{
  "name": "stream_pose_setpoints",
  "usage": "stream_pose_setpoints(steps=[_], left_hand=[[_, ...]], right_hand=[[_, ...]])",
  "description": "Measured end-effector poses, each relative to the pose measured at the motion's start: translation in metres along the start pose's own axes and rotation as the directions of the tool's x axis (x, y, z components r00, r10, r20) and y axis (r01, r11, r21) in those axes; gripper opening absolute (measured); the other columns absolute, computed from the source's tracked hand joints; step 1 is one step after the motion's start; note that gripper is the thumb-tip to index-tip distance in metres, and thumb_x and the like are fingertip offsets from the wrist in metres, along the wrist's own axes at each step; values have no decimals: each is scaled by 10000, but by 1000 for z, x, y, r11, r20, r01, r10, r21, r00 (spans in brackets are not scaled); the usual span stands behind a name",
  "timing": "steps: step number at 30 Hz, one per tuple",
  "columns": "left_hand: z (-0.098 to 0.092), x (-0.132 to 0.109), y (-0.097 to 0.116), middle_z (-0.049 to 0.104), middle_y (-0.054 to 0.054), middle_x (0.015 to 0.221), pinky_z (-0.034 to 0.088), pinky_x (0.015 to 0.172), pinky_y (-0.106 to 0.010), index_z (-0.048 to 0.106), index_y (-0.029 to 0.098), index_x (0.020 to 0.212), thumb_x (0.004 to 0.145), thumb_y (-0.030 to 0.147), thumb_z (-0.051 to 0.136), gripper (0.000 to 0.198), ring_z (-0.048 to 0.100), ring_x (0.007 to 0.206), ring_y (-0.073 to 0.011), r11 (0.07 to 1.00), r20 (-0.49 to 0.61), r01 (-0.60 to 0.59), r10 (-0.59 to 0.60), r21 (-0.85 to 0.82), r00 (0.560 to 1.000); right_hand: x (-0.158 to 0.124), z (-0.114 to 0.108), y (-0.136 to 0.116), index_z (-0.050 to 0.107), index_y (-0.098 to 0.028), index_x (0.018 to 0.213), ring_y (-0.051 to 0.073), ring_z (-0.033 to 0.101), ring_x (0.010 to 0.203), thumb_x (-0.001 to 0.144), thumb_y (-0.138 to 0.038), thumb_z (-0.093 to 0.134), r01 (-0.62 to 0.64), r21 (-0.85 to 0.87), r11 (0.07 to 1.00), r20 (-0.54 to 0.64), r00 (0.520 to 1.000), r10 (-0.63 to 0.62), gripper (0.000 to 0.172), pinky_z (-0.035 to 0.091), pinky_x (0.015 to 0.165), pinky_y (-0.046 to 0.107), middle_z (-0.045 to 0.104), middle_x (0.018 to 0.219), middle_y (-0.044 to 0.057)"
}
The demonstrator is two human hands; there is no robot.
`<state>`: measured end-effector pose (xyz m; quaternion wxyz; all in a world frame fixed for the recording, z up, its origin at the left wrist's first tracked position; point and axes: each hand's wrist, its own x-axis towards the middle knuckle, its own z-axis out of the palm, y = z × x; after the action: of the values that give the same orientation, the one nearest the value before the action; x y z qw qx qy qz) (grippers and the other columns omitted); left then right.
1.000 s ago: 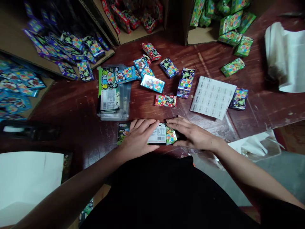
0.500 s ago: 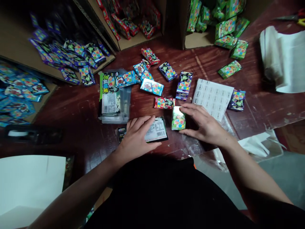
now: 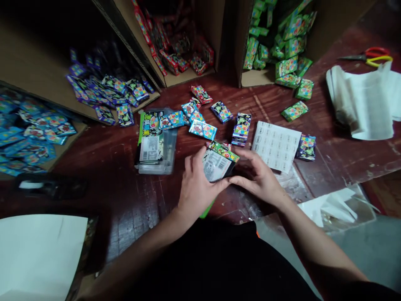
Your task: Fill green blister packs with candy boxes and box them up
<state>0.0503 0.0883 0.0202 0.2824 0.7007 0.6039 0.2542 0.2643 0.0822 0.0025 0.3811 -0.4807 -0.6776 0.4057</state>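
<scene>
My left hand [image 3: 197, 186] is closed on a black printed plastic bag [image 3: 215, 166] with a white barcode label, tilted up off the table. Against the bag's far edge is a small green candy box [image 3: 226, 152], which my right hand [image 3: 260, 177] grips at its right end. Whether the box is inside the bag or behind it I cannot tell. A bright green edge [image 3: 206, 209] shows below my left hand. Just beyond the hands lie a blue candy packet [image 3: 202, 129], a partly hidden red box and a purple box stack [image 3: 241, 128].
A pile of printed bags [image 3: 156, 146] lies to the left, a sticker sheet [image 3: 276, 144] to the right. Cartons of purple [image 3: 109, 90], red [image 3: 180, 58] and green boxes [image 3: 286, 67] stand behind. Scissors [image 3: 366, 56] and crumpled white paper [image 3: 363, 100] are far right.
My left hand has lifted the labelled bag and brought it right. My right hand has brought the green box against it, and the two hands now meet. The view has shifted slightly.
</scene>
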Motion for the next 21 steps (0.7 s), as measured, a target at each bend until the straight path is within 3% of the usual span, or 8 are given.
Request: stream_pose_setpoints(steps=[3,6,9,12,14,16,21], left_hand=[[7,4,-4,524,-126,1297,536,958,-470,353,280,1514,900,424,695,718,581,1170,-284,977,57,26,-14,-213,998],[7,4,-19,588,-95,1174,561,901,-399,453,259,1457,986,342,560,490,615,1064,-221,918,187,71,3,-391,982],[1,6,-32,601,-63,1108,567,815,-338,496,254,1417,960,334,591,474,625,945,-177,856,301,154,2,-494,954],[-9,9,-40,610,-27,1028,547,812,-316,471,257,1425,936,299,613,511,617,899,-154,836,355,189,7,-515,935],[-15,13,-44,624,-19,1014,534,826,-310,482,251,1384,928,276,619,477,621,921,-157,838,373,200,5,-508,928],[-20,17,-48,644,-24,1026,531,821,-306,495,243,1318,923,272,624,417,635,938,-166,836,394,221,-7,-502,919],[-27,29,-54,660,-65,1198,508,972,-369,609,221,1065,965,333,590,152,642,1115,-203,860,290,150,-3,-488,957]], right_hand=[[1,10,9,449,-308,1446,242,634,1202,964,-406,641,-83,205,975,-52,994,95,527,565,1021,438,572,1421,92],[2,12,19,567,-291,1338,229,634,1184,972,-389,631,-128,243,962,-34,989,141,385,534,1045,437,652,1306,59],[2,14,24,635,-295,1268,221,667,1082,976,-400,622,-179,228,957,59,984,170,310,552,986,435,699,1197,38],[1,25,22,582,-304,1336,228,648,1099,961,-414,639,-173,217,961,16,985,174,395,549,979,434,656,1265,58],[-2,35,20,493,-314,1371,208,663,1017,926,-426,683,-187,299,936,-77,973,219,498,586,893,396,608,1305,71],[-6,46,18,464,-319,1310,177,668,886,906,-437,703,-218,407,887,-125,949,290,484,604,778,348,607,1240,59],[-5,55,8,551,-303,1170,149,625,736,923,-433,683,-290,482,827,-56,932,359,309,580,681,305,628,944,0]])
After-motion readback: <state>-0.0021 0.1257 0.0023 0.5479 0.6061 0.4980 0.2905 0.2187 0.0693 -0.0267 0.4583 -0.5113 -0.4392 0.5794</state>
